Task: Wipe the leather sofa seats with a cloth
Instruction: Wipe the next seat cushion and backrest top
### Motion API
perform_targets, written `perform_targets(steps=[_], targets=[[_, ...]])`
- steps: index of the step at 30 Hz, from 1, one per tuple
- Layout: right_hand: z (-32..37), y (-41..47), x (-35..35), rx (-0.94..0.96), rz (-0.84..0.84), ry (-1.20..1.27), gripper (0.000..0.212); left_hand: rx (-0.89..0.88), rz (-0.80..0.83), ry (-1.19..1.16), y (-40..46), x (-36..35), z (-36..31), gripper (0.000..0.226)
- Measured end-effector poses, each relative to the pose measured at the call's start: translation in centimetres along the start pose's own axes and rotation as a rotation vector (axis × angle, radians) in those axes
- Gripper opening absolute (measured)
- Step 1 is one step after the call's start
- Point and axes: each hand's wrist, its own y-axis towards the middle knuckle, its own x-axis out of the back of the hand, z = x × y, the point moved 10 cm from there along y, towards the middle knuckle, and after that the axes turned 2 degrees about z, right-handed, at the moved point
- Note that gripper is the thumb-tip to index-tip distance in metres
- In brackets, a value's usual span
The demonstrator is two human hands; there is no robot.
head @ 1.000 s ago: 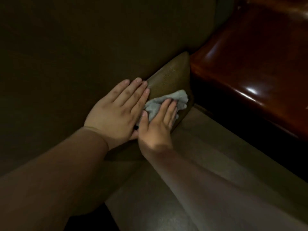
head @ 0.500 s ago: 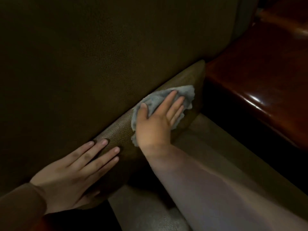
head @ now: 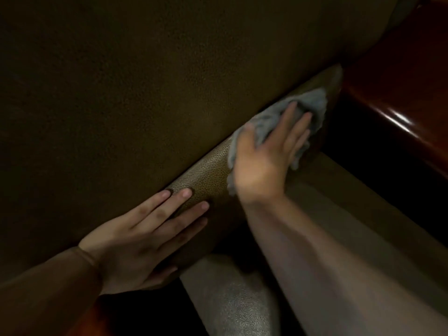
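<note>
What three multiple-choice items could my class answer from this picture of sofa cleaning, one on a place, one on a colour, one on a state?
1. Where is the cloth?
A. On the floor
B. On the leather cushion edge, under the right hand
C. On the wooden surface

2. What colour is the cloth?
A. Grey
B. Red
C. Yellow

3. How is the left hand?
A. Curled into a fist
B. Gripping the cloth
C. Flat, fingers straight, resting on the cushion

Answers: 1 B, the right hand presses the cloth onto the cushion near its far end. 2 A, the fabric shows pale grey against the brown leather. 3 C, its straight fingers lie on the leather, apart from the cloth.
</note>
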Motion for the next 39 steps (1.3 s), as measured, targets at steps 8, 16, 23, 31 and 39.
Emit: perform_targets(steps=[8,16,23,31,39], targets=[[-0.2,6.6,2.6,0.040,0.045,-0.210,0.092,0.004,-0.008,0.022,-0.1,-0.1,-0.1,0.094],[2.2,-7.1,-3.4,0.147,0.224,-0.244,0.099,-0.027,0.021,0.041,0.0,-0.5,-0.3,0.088],[1.6,0.3,-0.5,0.233,0.088,-0.302,0.075,0.003,-0.012,0.049,-0.1,0.1,-0.1,0.085],[0.2,-4.4,-2.1,0.323,0.196,-0.260,0.099,0.004,-0.034,0.065,0.0,0.3,-0.2,0.087],[-2.5,-1.7,-1.1,-0.047,-0.038,-0.014,0.097,-0.014,-0.040,0.066,0.1,0.4,-0.2,0.088]])
